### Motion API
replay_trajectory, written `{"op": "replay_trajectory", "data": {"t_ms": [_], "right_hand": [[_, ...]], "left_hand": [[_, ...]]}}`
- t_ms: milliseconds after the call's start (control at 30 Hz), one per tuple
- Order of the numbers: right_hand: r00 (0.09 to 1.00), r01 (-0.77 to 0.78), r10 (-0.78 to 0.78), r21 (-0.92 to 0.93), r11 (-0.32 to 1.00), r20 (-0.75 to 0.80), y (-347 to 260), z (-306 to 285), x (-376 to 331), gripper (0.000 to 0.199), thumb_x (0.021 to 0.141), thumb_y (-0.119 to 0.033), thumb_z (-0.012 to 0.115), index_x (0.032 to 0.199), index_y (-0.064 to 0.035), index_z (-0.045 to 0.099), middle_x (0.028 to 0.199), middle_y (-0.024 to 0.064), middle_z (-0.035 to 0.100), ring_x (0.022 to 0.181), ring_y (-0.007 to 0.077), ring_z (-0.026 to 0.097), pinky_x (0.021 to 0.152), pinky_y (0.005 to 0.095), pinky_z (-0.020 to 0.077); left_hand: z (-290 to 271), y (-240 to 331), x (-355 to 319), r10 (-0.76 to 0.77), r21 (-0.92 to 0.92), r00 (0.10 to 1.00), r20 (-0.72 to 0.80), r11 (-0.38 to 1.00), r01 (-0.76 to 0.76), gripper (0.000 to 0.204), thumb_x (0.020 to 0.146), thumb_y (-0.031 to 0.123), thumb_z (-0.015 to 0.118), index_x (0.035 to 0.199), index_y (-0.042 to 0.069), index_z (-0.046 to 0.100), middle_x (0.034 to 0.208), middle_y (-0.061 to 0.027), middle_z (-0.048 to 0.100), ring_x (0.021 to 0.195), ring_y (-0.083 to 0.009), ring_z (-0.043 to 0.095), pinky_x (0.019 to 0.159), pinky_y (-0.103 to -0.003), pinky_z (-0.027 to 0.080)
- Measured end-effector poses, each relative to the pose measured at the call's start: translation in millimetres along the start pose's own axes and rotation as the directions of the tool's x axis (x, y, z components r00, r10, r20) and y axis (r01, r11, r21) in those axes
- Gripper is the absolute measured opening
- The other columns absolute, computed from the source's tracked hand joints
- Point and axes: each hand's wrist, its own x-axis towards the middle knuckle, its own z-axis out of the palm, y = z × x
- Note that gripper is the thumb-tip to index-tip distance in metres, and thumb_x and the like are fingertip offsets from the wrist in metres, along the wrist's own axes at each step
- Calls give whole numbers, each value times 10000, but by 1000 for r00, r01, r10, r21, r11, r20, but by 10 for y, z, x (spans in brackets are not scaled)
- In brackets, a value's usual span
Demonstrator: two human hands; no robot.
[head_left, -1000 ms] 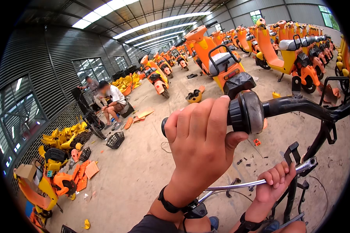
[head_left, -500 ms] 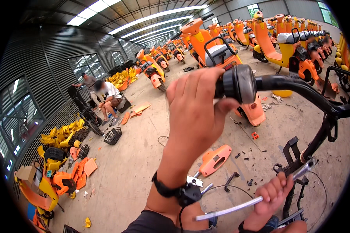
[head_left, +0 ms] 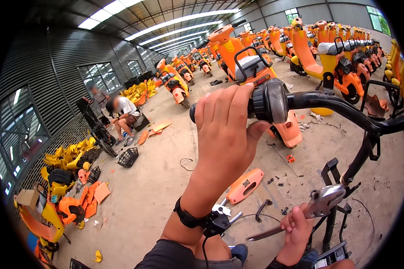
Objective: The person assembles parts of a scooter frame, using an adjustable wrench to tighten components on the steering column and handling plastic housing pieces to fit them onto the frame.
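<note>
My left hand [head_left: 222,127] is closed over the black rubber grip [head_left: 194,113] of a scooter handlebar [head_left: 334,103]. Against its thumb side sits a round black and grey housing [head_left: 274,101]. A dark band with a small black box [head_left: 217,224] and a cable is on the left wrist. Lower right, my right hand [head_left: 297,228] grips a silver adjustable wrench [head_left: 325,200] by the middle of its handle. The broad jaw end lies beside the black steering stem [head_left: 355,163]; whether they touch I cannot tell. A pale ring [head_left: 342,178] circles the stem.
An orange panel [head_left: 245,185] and a black bent part [head_left: 263,210] lie on the floor, with small fasteners around. Orange scooters [head_left: 242,56] stand behind. Left are a black basket [head_left: 128,157], yellow panels [head_left: 69,152] and a seated person [head_left: 125,112] beside another person.
The wrench has turned in my right hand, its jaw end shifting left and showing its broad face. The handlebar has moved slightly left and down at its right side. My left hand keeps its grip.
</note>
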Motion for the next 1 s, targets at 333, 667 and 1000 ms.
{"op": "replay_trajectory", "data": {"t_ms": [333, 667, 1000], "right_hand": [[996, -51, -9, -683, 728, -84, 517, -442, 371, 340, 712, -20, 774, 1036, -2, 672, 935, 19, 676, 811, 84, 602, 717, 257, 494], [937, -200, -33, -612, 765, -348, 1224, -1233, 478, 323, 754, -114, 792, 1028, 22, 690, 980, 56, 700, 875, 118, 637, 796, 284, 508], [904, -202, -54, -536, 819, -424, 1724, -1541, 225, 294, 794, -143, 777, 1039, -7, 689, 956, 25, 690, 869, 107, 629, 794, 268, 500]], "left_hand": [[-300, 420, -455, -141, -212, 989, 51, 966, 148, 619, 817, 118, 652, 1366, -27, 406, 1411, -287, 331, 1295, -456, 342, 1069, -503, 288], [521, 440, -1543, -158, -288, 505, 849, 663, 691, 379, 861, 153, 622, 1192, -10, 534, 1155, -207, 560, 1120, -370, 508, 967, -397, 401], [350, 525, -1369, -18, -316, 419, 908, 627, 712, 369, 892, 208, 618, 1194, 5, 557, 1162, -196, 582, 1096, -352, 543, 946, -395, 427]]}}
